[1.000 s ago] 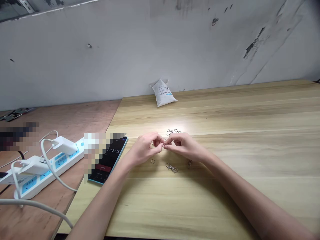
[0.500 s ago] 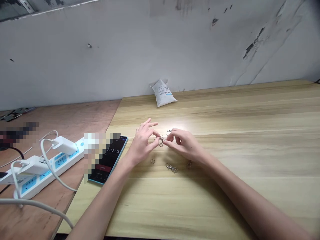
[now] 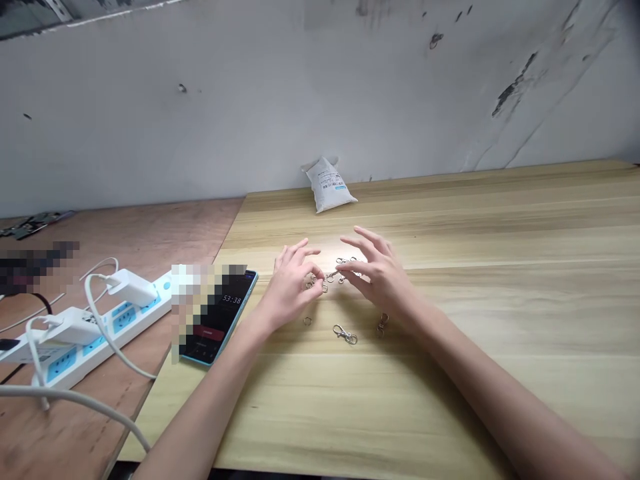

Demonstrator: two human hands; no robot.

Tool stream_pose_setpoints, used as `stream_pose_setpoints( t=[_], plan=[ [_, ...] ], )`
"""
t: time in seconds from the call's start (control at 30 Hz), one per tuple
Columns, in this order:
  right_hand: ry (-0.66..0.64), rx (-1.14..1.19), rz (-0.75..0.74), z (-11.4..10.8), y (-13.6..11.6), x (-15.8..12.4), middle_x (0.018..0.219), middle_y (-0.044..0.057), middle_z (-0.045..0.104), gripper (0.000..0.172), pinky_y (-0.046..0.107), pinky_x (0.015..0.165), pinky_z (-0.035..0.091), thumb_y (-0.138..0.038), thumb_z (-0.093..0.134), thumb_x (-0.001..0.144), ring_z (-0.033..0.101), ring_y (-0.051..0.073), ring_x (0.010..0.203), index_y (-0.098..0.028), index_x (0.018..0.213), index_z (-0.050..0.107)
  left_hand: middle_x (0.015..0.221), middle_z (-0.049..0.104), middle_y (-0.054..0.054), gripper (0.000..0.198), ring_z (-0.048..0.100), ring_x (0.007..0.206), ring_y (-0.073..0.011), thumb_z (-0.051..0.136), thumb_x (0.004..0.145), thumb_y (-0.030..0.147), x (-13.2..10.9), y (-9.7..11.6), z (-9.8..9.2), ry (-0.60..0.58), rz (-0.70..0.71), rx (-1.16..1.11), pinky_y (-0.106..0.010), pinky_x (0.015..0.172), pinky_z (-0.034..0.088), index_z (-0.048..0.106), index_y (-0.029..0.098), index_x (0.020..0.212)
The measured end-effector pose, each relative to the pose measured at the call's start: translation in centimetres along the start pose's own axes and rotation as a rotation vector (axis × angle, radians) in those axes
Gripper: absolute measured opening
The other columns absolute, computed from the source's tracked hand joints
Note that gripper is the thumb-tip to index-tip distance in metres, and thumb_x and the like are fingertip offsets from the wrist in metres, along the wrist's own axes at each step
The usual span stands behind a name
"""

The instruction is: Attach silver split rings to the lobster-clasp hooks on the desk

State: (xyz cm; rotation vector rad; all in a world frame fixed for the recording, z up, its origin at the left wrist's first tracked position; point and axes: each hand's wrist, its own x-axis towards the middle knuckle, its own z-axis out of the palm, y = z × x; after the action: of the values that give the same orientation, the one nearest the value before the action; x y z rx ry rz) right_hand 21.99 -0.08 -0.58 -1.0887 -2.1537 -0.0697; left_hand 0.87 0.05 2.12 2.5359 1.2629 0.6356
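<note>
My left hand [image 3: 294,283] has thumb and index finger pinched at small metal rings, its other fingers raised. Just right of it, my right hand [image 3: 377,270] has its upper fingers spread, while thumb and index finger close on the end of a small metal clasp [image 3: 332,276]. More silvery clasps [image 3: 346,260] lie partly behind the right fingers. Nearer the front are a clasp with a ring [image 3: 345,335], another clasp [image 3: 383,324] below my right wrist, and a single loose ring [image 3: 308,321]. What exactly the left fingertips grip is too small to tell.
A phone [image 3: 223,320] lies left of my left forearm. Beyond it, a white power strip [image 3: 113,327] with chargers and cables rests on the reddish board [image 3: 190,223]. A white packet [image 3: 330,187] leans near the wall, at the back of the wooden table [image 3: 475,267].
My right hand has moved slightly right and its upper fingers have lifted and spread. The clasp near the right wrist shows more fully. The view has shifted slightly.
</note>
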Motion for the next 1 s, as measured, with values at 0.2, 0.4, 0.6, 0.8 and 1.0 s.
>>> stream_pose_setpoints(
  t=[0.2,0.4,0.6,0.8,1.0],
  plan=[
    [0.036,-0.078,-0.236,0.9,-2.3,0.1,0.139,0.007,0.054,0.017,0.045,0.105,0.035,-0.018,0.053,0.093,0.035,0.024,0.137,-0.025,0.096,0.069,0.133,0.054,-0.007,0.004,0.030,0.140,-0.0266,0.057,0.086,0.018,-0.2,-0.4,0.5,-0.050,-0.005,0.011,-0.058,0.115,0.019,0.060,0.020,0.086],
    [0.056,-0.025,-0.217,0.7,-2.8,0.2,0.137,0.006,0.056,0.017,0.041,0.097,0.040,-0.019,0.055,0.092,0.041,0.024,0.133,-0.024,0.083,0.068,0.132,0.055,-0.005,0.007,0.029,0.140,-0.0253,0.055,0.090,0.023,-0.2,-0.7,0.0,-0.060,0.001,-0.034,-0.056,0.116,0.017,0.062,0.022,0.087],
    [0.007,-0.016,-0.226,0.4,-2.4,0.2,0.141,0.006,0.051,0.016,0.042,0.099,0.038,-0.019,0.056,0.092,0.038,0.026,0.135,-0.026,0.090,0.070,0.136,0.052,-0.004,0.011,0.031,0.140,-0.0245,0.055,0.091,0.029,0.0,-1.4,0.1,-0.005,-0.108,-0.229,-0.049,0.113,0.029,0.063,0.023,0.087],
    [-0.034,0.046,-0.211,0.5,-2.0,0.0,0.142,0.008,0.047,0.020,0.044,0.099,0.037,-0.013,0.056,0.087,0.037,0.027,0.136,-0.026,0.091,0.071,0.132,0.055,-0.005,0.011,0.033,0.139,-0.0241,0.055,0.090,0.028,0.2,-1.2,0.0,0.063,-0.139,-0.289,-0.048,0.114,0.028,0.063,0.022,0.086],
    [0.009,0.180,-0.005,0.5,-1.7,-0.1,0.129,0.010,0.054,0.014,0.044,0.094,0.042,-0.016,0.058,0.084,0.049,0.028,0.121,-0.024,0.089,0.069,0.129,0.056,-0.005,0.008,0.035,0.137,-0.0249,0.056,0.090,0.024,0.2,-0.8,-0.1,0.130,-0.071,-0.189,-0.050,0.112,0.028,0.062,0.021,0.086]
  ],
)
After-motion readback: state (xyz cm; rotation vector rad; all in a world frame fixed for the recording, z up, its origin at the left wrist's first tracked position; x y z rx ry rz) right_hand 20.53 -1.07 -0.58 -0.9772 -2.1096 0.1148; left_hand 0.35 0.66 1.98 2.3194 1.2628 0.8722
